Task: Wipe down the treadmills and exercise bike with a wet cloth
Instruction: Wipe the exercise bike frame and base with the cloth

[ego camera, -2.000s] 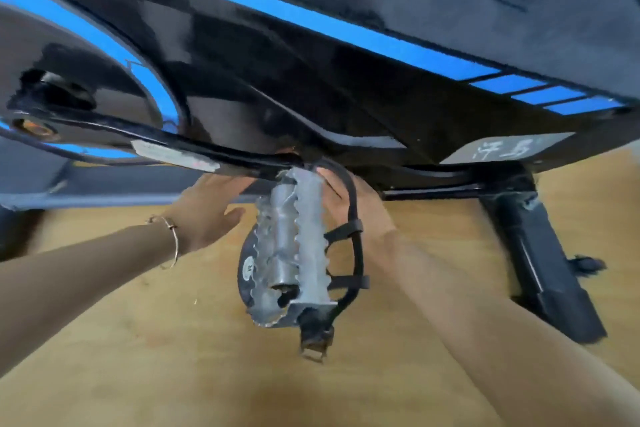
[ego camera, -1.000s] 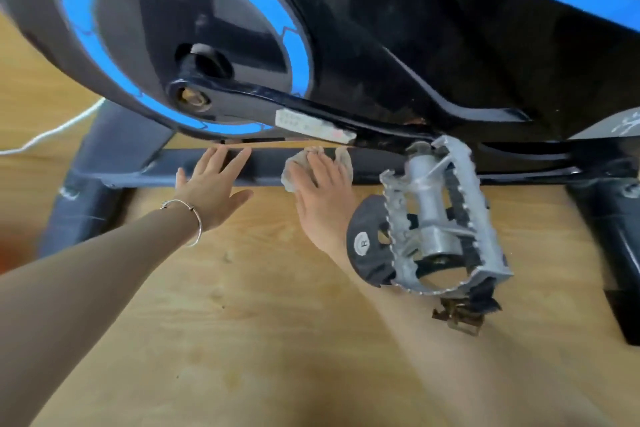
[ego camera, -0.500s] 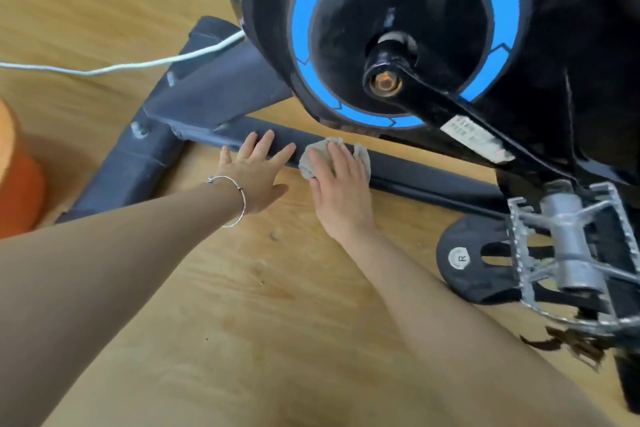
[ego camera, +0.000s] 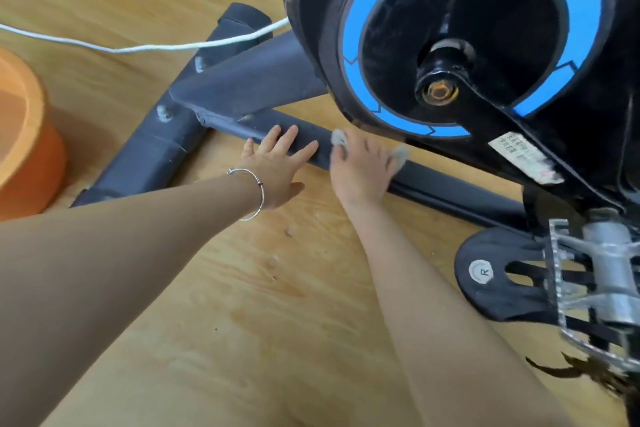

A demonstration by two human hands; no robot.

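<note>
— Right, starting at the right-hand fingers [ego camera: 351,149]: laid over the cloth [ego camera: 337,139], pressing it onto the base rail [ego camera: 457,192], with grey tufts poking out either side of the right hand [ego camera: 363,173]. No pinch visible; reads as a flat press, not a grip.

— And the left fingers [ego camera: 289,140]?

— Straight and spread, holding nothing, resting on the same rail just beside the cloth. Left hand [ego camera: 277,173] bare but for a bracelet [ego camera: 258,199].

— Moved since a second ago?

— Yes. Slid along the rail, away from the pedal [ego camera: 595,274] and in under the front edge of the flywheel housing [ego camera: 311,45]. Sat a touch nearer the crank half a second back; now close to the joint with the sloping strut [ego camera: 249,83].

— Meaning for the job?

— Probably puts the pedal-side stretch of the rail behind, with only a short run left before the joint. Likely leaves the strut, the front foot [ego camera: 149,159] and the housing of the exercise bike [ego camera: 609,135] still to wipe. Shows no treadmill at all.

— Anything in the way?

— White cord [ego camera: 138,47] across the floor [ego camera: 242,305] behind the foot, orange basin [ego camera: 24,156] well off to the left. Looks handy for rinsing, though cannot make out water in it.
</note>
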